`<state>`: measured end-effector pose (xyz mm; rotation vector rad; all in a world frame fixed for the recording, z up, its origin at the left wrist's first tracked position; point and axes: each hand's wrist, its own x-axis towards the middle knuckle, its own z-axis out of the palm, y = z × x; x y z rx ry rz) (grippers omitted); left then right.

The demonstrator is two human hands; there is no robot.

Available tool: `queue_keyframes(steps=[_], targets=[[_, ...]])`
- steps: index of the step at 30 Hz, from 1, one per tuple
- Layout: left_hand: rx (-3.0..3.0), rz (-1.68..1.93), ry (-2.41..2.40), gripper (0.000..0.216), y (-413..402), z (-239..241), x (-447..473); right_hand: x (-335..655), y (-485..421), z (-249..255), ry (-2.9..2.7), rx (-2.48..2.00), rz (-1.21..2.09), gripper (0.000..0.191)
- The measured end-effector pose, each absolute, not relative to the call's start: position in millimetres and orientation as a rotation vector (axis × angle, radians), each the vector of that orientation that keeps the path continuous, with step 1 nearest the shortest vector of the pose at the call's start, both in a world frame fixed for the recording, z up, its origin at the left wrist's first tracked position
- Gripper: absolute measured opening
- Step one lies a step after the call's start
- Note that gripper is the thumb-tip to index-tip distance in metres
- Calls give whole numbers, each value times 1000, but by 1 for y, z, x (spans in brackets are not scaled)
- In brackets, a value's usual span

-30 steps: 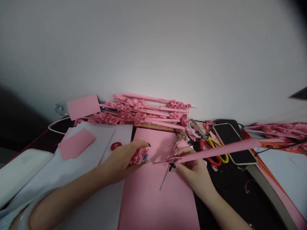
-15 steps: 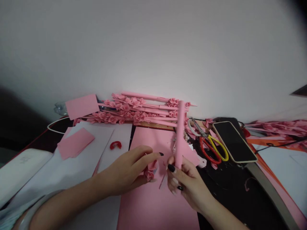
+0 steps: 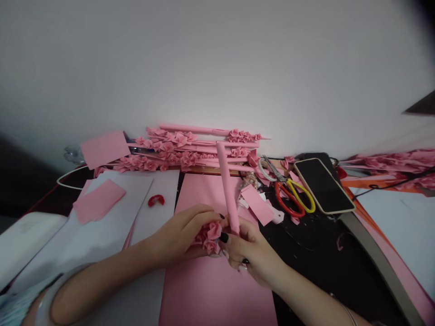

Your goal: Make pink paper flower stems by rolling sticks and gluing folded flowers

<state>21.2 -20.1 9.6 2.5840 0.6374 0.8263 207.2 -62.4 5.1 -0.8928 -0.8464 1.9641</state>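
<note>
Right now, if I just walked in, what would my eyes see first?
Probably the smooth, pink, rolled-paper tube rising from the right hand, near the middle. Beside it, the left hand holds folded pink paper flowers. Next might be the metal scissors with red and yellow handles, lying to the right, beside a flat phone with a black screen and pale rim.

The lower end of the pink paper tube [image 3: 226, 181] is hidden by the right hand [image 3: 253, 253]; part of the pink paper flowers [image 3: 211, 237] is covered by the left hand [image 3: 183, 230], and whether tube and flowers touch cannot be told. A clear plastic object [image 3: 72, 155] is partly covered by a pink card [image 3: 104, 148]. A white case [image 3: 32, 233] and a dark pointed object [image 3: 424, 104] are cut off by the left and right edges respectively, a large pink sheet [image 3: 217, 299] by the bottom edge
</note>
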Motion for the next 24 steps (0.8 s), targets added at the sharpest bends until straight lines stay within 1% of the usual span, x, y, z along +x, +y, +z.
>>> queue_keyframes(steps=[5, 14, 24], targets=[[2557, 835, 642, 39, -20, 5, 21, 208, -62, 5, -860, -883, 1993, 14], [2550, 845, 601, 37, -19, 5, 22, 208, -64, 7, -797, -809, 2032, 16], [2567, 816, 608, 37, -20, 5, 21, 208, -63, 7, -790, -810, 2047, 12]])
